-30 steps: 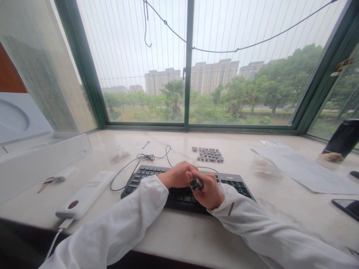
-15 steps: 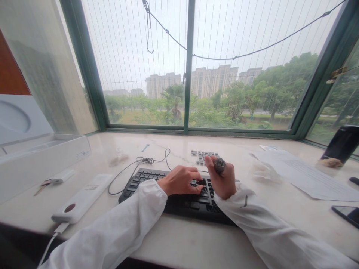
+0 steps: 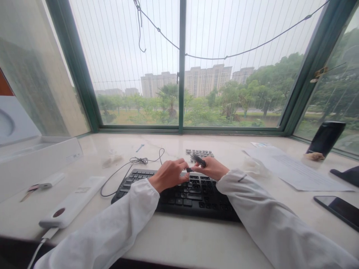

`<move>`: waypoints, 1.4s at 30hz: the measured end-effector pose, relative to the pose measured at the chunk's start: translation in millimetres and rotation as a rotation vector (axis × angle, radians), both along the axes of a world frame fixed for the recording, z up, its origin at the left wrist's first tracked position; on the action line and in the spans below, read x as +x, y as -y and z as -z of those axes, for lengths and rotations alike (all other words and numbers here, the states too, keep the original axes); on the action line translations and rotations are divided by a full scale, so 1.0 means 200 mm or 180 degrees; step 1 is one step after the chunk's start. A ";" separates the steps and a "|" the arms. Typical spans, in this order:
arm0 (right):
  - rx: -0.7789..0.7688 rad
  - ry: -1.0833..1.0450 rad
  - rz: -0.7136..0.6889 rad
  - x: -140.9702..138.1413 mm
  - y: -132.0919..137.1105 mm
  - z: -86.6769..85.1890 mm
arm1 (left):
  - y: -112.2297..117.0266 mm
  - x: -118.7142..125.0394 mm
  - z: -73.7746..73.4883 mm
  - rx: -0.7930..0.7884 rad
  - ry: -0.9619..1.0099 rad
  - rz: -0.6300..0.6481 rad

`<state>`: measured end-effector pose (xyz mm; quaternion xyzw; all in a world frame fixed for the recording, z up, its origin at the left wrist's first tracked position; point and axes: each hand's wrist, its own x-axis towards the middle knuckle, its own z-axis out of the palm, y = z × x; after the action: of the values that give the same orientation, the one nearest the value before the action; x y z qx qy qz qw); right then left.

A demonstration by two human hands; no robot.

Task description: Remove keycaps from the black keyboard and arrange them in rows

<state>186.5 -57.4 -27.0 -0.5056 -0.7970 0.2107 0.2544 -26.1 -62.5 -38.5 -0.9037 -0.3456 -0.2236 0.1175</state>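
A black keyboard (image 3: 193, 203) lies on the white sill in front of me, with some key positions bare on its right half. My left hand (image 3: 171, 173) is above its middle, fingers closed on a small black keycap (image 3: 189, 169). My right hand (image 3: 214, 169) meets it from the right, its fingertips at the keycap's other side. In the right fist is a short dark brush (image 3: 199, 161), its bristly-looking end pointing up and left. Loose keycaps (image 3: 206, 153) lie in rows just behind the hands.
A cable (image 3: 139, 160) loops behind the keyboard. On the left are a white power bank (image 3: 73, 201), a USB stick with keys (image 3: 52, 180) and an open white box (image 3: 42, 155). On the right lie papers (image 3: 297, 170) and a phone (image 3: 340, 209); a dark upright object (image 3: 327, 138) stands behind.
The keycap has come up off the keyboard between both hands. My right hand has turned from upright to sideways, tilting the brush left. The view has shifted slightly right.
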 end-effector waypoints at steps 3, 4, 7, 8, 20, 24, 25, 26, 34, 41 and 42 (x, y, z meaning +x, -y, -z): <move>0.0005 0.0027 -0.0055 -0.01 0.00 0.00 | 0.00 0.00 0.00 -0.0031 0.0049 0.0040; 0.0023 0.0041 -0.0058 -0.01 0.00 0.00 | -0.01 -0.01 0.01 -0.0031 0.0094 0.0063; 0.0067 0.0077 -0.0085 -0.01 -0.01 0.01 | -0.01 -0.01 0.01 -0.0026 0.0240 0.0135; 0.0077 0.0093 -0.0081 -0.01 -0.02 0.01 | -0.01 -0.01 0.01 -0.0034 0.0271 0.0144; 0.0164 0.2080 0.1544 0.18 -0.06 -0.01 | -0.09 -0.07 0.00 -0.0175 0.0421 -0.0193; 0.0009 0.2104 0.1601 0.23 -0.07 -0.02 | -0.14 -0.08 0.01 -0.0301 0.0541 -0.0368; -0.0015 0.2099 0.1613 0.23 -0.07 -0.02 | -0.16 -0.08 0.01 -0.0324 0.0536 -0.0405; -0.0041 0.2096 0.1627 0.23 -0.07 -0.02 | -0.19 -0.07 0.00 -0.0338 0.0499 -0.0424; -0.0084 0.2090 0.1691 0.22 -0.04 -0.04 | -0.48 0.08 -0.09 -0.0617 -0.0067 -0.0652; -0.0093 0.2052 0.1708 0.21 -0.03 -0.05 | -0.67 0.16 -0.04 -0.0768 -0.0227 -0.0831; -0.0099 0.2045 0.1704 0.21 -0.03 -0.04 | -0.68 0.17 -0.03 -0.0780 -0.0250 -0.0835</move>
<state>228.2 -52.0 -18.0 -0.7388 -0.6730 -0.0193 0.0309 7.5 73.6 -33.4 -0.8665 -0.4803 -0.1271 0.0481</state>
